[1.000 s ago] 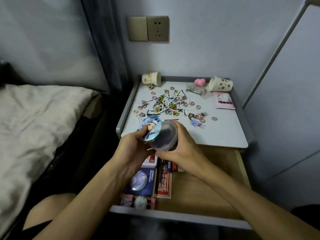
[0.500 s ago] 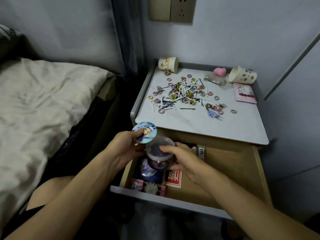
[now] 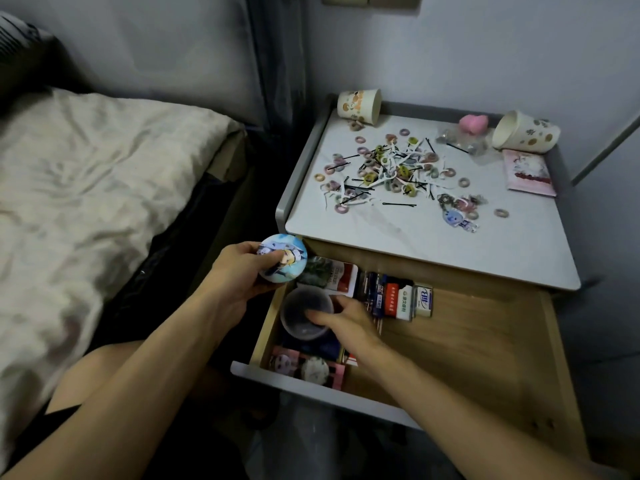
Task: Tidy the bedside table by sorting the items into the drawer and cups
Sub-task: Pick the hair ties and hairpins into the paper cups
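Cream, crumpled bedsheet (image 3: 86, 188) covers the bed on the left. Beside it stands the grey-rimmed bedside table with a white top (image 3: 433, 244). Under that top its light wooden drawer (image 3: 485, 341) is pulled wide open.

The right hand (image 3: 346, 322) reaches into the drawer's left part, with its fingers curled over the rim of a round clear plastic tub (image 3: 301, 327). The tub sits low inside the drawer, on dark flat packets. The left hand (image 3: 239, 275) is just off the table's front-left corner. It grips a round blue cartoon-printed badge (image 3: 282, 258), thumb across its face.

A row of small boxes (image 3: 391, 299) stands along the drawer's back. Pink picture cards (image 3: 304, 367) lie at its front left.

On the tabletop, two printed paper cups lie on their sides at the back, one at the left corner (image 3: 360, 106) and one at the right (image 3: 524, 135). A pink card packet (image 3: 528, 173) lies just in front of the right cup, and a pink heart-shaped piece (image 3: 473, 123) sits beside it. A scatter of small coloured hair rings, black hairpins and white strips (image 3: 388, 171) fills the middle. A cartoon keyring charm (image 3: 457, 220) lies at its near edge.
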### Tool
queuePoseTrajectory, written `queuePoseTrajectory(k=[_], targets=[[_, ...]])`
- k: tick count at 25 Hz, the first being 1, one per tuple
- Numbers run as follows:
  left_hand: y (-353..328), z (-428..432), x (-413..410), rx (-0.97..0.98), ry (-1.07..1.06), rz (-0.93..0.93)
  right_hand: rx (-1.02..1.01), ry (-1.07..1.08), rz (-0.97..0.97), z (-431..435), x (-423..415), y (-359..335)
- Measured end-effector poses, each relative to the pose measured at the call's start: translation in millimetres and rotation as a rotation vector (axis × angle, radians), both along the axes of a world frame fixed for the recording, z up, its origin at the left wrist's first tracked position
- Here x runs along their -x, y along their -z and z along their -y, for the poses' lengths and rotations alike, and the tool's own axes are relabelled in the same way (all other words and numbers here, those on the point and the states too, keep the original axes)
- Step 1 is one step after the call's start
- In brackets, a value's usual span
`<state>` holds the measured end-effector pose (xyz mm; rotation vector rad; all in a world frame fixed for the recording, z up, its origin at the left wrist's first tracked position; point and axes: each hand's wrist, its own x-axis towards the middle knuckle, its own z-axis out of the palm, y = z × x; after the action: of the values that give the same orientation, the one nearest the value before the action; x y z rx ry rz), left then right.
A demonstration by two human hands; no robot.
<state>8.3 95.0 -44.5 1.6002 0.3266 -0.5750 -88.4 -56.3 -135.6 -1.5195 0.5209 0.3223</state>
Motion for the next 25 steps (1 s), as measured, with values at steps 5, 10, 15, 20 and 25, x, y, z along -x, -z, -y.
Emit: queuePoseTrajectory(k=[5,10,15,20,25], targets=[[-1,2,7,-0.131,0.125,0.044,0.018,-0.008,0.025,2,2,-7],[-4,7,11,-0.169,0.191,0.038,0.442,-0.088,0.341,11,8,-33],[-1,10,20,-0.2,0.329,0.024,0.695,-0.348,0.504,6,-13,-57],[4,8,22,-0.351,0.421,0.128,0.814,-0.487,0.551,4,-17,-56],[10,7,21,-1.046,0.502,0.507,1.033,-0.634,0.525,6,-13,-35]])
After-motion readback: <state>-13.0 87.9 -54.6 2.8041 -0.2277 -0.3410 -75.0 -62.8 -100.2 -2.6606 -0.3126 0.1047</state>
